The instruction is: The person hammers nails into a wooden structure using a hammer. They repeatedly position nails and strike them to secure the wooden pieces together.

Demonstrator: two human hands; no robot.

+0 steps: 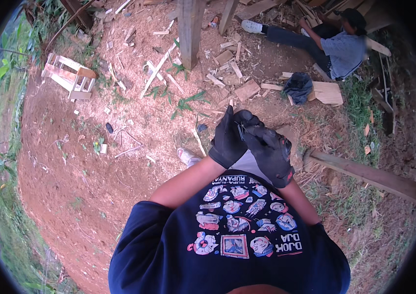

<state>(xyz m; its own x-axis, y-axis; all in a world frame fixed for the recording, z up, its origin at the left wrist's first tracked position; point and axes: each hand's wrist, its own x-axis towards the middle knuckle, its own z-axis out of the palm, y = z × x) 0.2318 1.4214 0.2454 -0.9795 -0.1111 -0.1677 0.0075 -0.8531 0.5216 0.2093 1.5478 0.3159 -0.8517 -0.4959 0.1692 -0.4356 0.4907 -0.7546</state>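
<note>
Both of my hands wear black work gloves and meet in front of my torso. Several thin, shiny metal nails (240,131) show between them. My left hand (228,140) is cupped on its side around the nails, its fingertips pointing away from me. Over the same spot, my right hand (270,149) has its fingers bent inward and pressed together at the nails. The right fingertips are partly hidden, so how many nails each hand holds is not visible.
A small wooden stool (71,77) lies on the soil at far left. Beyond my hands stands a wooden post (190,34) among scattered offcuts (247,90). A person (340,46) sits at far right, near a black plastic bag (298,87). A wooden beam (369,175) slants at right.
</note>
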